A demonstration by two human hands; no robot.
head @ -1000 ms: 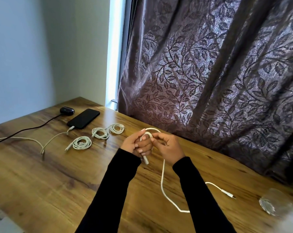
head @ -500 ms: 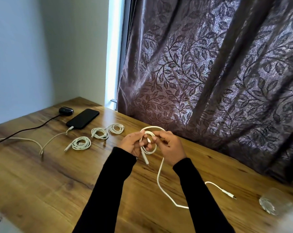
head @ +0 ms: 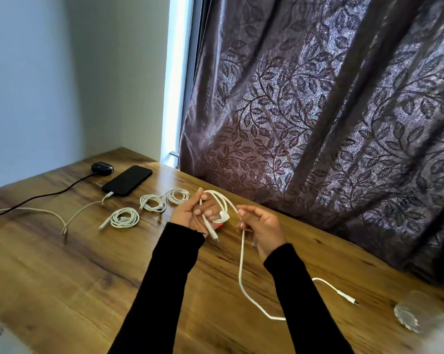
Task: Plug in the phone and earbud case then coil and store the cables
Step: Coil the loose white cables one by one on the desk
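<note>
With the left hand (head: 190, 213) pinching the white cable's (head: 241, 261) first loops above the table (head: 62, 277) and the right hand (head: 261, 226) feeding slack, the coil could spring open (its tail trails loose) if either grip eases.

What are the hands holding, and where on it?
Both hold one white cable. The left hand grips the loops it has wound near one plug end; the right hand pinches the loose stretch that trails down to the table.
</note>
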